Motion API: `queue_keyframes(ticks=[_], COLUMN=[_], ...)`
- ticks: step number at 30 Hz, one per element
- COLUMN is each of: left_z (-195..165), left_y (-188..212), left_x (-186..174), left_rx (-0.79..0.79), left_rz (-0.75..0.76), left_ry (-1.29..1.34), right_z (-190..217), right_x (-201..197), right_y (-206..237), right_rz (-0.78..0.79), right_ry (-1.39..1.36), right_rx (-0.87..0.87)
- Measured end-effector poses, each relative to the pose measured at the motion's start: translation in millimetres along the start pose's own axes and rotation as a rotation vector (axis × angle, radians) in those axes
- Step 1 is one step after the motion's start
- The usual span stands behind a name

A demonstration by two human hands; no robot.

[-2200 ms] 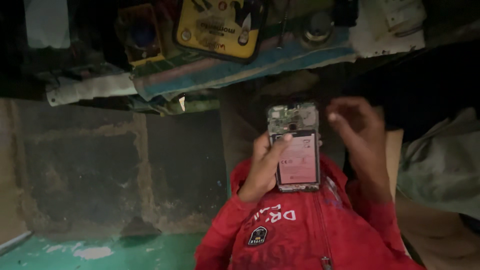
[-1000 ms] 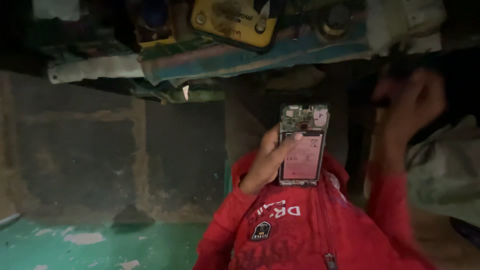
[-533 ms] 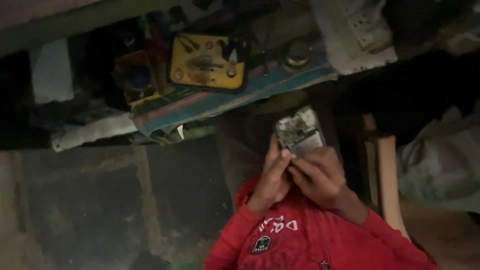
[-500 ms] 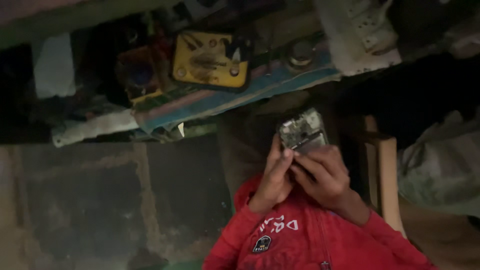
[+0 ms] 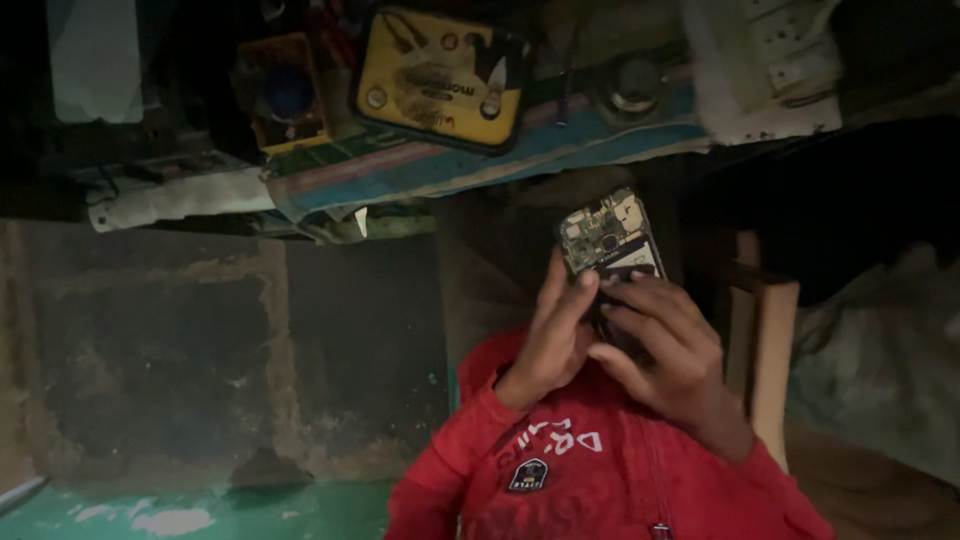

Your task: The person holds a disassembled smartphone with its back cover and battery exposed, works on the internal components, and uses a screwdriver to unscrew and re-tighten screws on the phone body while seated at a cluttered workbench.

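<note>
sleeves [image 5: 470,440]: red, long | chest: white lettering, dark badge (zip down front) | hands bare

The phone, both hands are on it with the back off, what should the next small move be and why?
Probably steady the phone with the left hand and work the right hand's fingertips along its lower half. The circuit board shows bare at the top, while both hands cover the lower part, the right fingers lying across it. What lies beneath them is hidden.
</note>
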State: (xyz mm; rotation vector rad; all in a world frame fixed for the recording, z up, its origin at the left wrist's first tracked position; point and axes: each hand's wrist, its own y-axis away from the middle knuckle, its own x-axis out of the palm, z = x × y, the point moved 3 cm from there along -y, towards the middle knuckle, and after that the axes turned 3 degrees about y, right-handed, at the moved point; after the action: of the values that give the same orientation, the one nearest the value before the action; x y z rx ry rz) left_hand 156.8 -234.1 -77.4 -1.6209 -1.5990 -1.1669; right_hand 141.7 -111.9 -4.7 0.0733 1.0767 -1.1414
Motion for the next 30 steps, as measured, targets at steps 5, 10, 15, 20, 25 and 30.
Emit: queue_keyframes(ticks=[5,10,15,20,25,30], left_z=[-11.9,-37.1,-42.7,-44.9,-34.2,-21.0], left_y=[-6.7,-0.8,-0.6,8.2,6.6,6.2], left_x=[1.0,3.9,11.9,23.0,25.0,22.5], left_rx=[0.015,0.107,-0.017,-0.007,0.003,0.069], left_rz=[-0.032,0.096,0.091,0.08,0.039,-0.054], left_ry=[0.059,-0.407,-0.368,-0.455,-0.432,-0.4], right_z=[-12.5,-19.1,-25.6,-24.0,-20.6,-19.0], right_x=[-9.7,-29.4,-45.3,-49.3,-48.7,-49.9], right_y=[-1.1,-14.2,-25.4,-24.1,-21.8,-17.7], right_rz=[0.053,-0.002,0.041,0.081,0.078,0.026], right_ry=[-0.099,0.082,-0.08,-0.089,-0.043,-0.077], right_rx=[0.029,0.05,0.189,0.124,0.03,0.11])
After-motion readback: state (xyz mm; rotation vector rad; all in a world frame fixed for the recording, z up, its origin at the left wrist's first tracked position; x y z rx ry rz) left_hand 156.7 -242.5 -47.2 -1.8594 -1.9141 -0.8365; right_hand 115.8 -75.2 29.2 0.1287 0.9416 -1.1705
